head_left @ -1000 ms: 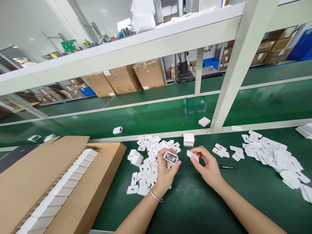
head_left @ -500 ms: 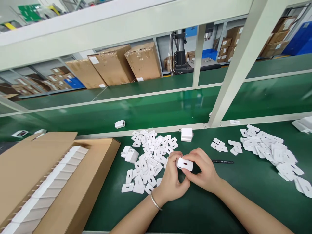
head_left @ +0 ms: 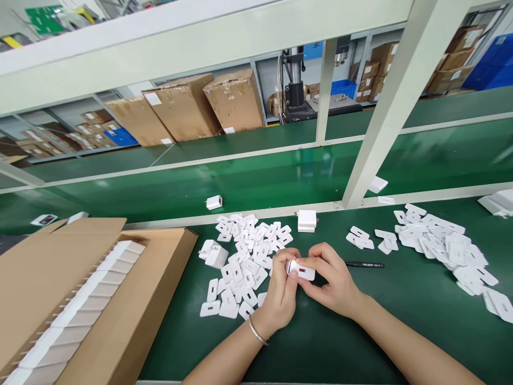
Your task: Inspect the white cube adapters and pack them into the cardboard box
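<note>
Both hands meet over the green bench around a white USB charger [head_left: 306,271]. Its end face, with a reddish port slot, points toward me, and a dark gap shows along the face's left end. My left hand [head_left: 282,291] wraps the charger from the left, with the thumb pressed near that gap. My right hand [head_left: 334,280] pinches the face from the right with thumb and fingers. Much of the charger's body is hidden by the fingers. Left of my hands lies a heap of white slotted cover plates [head_left: 240,272]. Beside my right hand rests a pair of black tweezers [head_left: 364,264].
An open cardboard box [head_left: 160,289] with a row of white chargers [head_left: 94,289] stands left. Loose chargers [head_left: 216,255] and another charger [head_left: 306,221] sit around the heap. More white plates [head_left: 449,243] lie right. Behind runs a green conveyor belt [head_left: 256,184], with a slanted post [head_left: 385,117] before it.
My left thumb has come up onto the charger's face, and the charger has shifted slightly left. Chargers on the belt have moved right; one now shows right of the post.
</note>
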Demonstrator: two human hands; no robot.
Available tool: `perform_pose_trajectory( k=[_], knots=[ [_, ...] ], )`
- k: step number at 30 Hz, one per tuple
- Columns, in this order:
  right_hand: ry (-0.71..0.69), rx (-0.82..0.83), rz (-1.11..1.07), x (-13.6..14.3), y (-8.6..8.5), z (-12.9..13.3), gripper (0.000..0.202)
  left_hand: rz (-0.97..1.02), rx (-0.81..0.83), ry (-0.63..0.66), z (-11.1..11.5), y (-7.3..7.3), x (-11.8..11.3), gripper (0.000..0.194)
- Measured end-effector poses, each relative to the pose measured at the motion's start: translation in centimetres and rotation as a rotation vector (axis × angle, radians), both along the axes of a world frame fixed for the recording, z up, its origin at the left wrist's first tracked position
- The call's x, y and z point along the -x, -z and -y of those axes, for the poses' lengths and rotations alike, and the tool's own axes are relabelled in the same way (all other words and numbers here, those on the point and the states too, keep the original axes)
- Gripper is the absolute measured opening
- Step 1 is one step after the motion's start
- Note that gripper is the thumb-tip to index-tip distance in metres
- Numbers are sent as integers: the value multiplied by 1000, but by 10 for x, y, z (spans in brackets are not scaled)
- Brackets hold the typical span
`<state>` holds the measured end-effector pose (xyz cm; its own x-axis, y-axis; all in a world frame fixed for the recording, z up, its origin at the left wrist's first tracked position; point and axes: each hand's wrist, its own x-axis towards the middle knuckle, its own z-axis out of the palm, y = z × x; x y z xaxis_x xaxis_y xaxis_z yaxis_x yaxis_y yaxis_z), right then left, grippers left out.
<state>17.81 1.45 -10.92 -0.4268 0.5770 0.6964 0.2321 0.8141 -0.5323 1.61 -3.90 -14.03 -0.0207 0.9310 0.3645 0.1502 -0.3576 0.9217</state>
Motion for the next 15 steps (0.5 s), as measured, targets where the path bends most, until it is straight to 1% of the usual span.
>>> perform_pose_trajectory(
  k=[3, 6, 8, 10, 11, 13, 15],
  knots=[
    [-59, 179, -11, -2, -1, 1, 31, 71, -9, -51, 1, 2, -2, 18],
    [-83, 436, -43, -3, 2, 3, 34, 88, -142, -76, 0, 3, -3, 14],
    [-151, 590, -23, -1, 4, 5, 32, 52, -239, -74, -1, 4, -3, 14],
    [-242, 711, -7, 2, 7, 8, 32, 9, -290, -72, -3, 4, -1, 15],
    [-273, 759, -11, 4, 8, 8, 32, -12, -300, -68, -4, 3, 0, 16],
    [-293, 823, -43, 6, 9, 8, 33, -64, -295, -51, -5, 1, 3, 17],
    [-280, 826, -83, 6, 10, 7, 32, -145, -252, -38, -5, -2, 6, 23]
  ],
)
